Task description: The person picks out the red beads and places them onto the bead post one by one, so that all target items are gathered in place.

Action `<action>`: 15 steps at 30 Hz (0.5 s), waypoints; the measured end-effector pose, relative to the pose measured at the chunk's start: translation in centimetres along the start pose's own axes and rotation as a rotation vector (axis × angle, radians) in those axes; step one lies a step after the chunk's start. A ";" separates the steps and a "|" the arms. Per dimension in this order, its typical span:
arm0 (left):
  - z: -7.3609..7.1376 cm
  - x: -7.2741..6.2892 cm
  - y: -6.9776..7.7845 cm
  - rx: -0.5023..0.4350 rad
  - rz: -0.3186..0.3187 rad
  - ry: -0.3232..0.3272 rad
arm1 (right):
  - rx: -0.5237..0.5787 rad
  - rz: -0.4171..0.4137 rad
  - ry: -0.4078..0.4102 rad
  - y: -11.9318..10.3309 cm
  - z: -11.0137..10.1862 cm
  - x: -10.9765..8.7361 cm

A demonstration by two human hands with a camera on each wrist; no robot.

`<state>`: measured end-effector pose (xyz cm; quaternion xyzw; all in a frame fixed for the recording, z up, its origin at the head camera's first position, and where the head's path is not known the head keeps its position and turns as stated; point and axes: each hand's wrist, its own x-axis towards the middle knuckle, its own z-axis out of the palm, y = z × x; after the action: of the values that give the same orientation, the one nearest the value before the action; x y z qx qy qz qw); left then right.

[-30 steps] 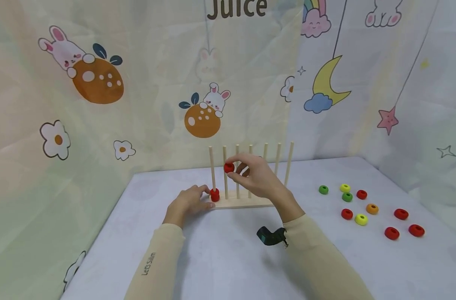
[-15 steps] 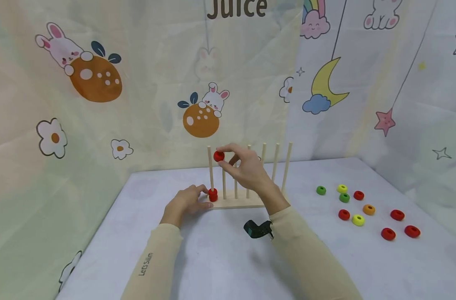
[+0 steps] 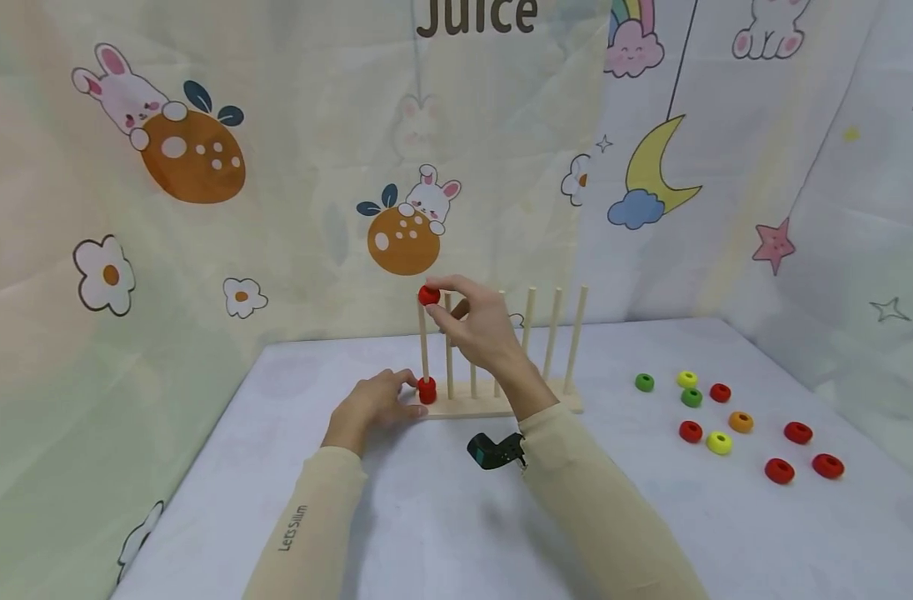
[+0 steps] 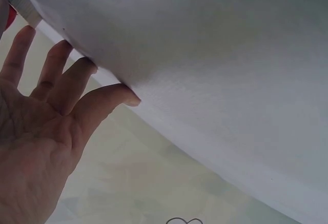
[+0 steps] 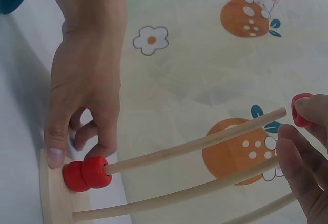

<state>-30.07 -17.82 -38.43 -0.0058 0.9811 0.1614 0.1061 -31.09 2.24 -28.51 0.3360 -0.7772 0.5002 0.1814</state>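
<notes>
A wooden peg rack (image 3: 467, 407) with a row of upright pegs stands on the table. Two red beads (image 5: 88, 174) are stacked at the bottom of its end peg on the left. My left hand (image 3: 370, 406) grips that end of the base, thumb at the front edge and index finger behind the beads; its other fingers are spread in the left wrist view. Between thumb and index finger, my right hand (image 3: 475, 325) pinches another red bead (image 3: 429, 296) at the tip of the same peg. In the right wrist view the bead lies just beyond the peg's end (image 5: 279, 114).
Several loose beads lie on the table to the right, among them a green bead (image 3: 645, 382), a yellow bead (image 3: 719, 442), an orange bead (image 3: 741, 422) and a red bead (image 3: 780, 471). A printed cloth (image 3: 299, 208) hangs behind the rack.
My right hand has moved left and up with its red bead, from in front of the second peg to the top of the left end peg. The left hand stays on the base.
</notes>
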 end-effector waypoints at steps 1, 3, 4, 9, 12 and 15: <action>-0.1 0.0 -0.1 0.006 0.002 0.001 | 0.002 0.011 -0.005 -0.1 0.1 0.2; -0.2 -0.1 -0.2 0.009 0.008 0.002 | 0.007 0.028 -0.012 -0.2 0.3 0.6; -0.2 0.0 -0.3 0.009 0.012 0.001 | 0.009 0.036 -0.014 -0.2 0.4 0.7; 0.0 0.0 -0.3 0.003 0.021 -0.006 | 0.015 0.067 -0.019 -0.2 0.7 1.0; 0.1 0.1 -0.3 -0.006 0.015 -0.008 | -0.017 0.076 -0.025 -0.4 0.6 1.3; 0.2 0.2 -0.3 -0.011 0.013 -0.004 | -0.062 0.078 -0.034 -0.6 0.5 1.6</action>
<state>-30.18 -18.00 -38.73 0.0003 0.9801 0.1674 0.1068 -31.75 1.09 -27.36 0.3083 -0.8078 0.4766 0.1589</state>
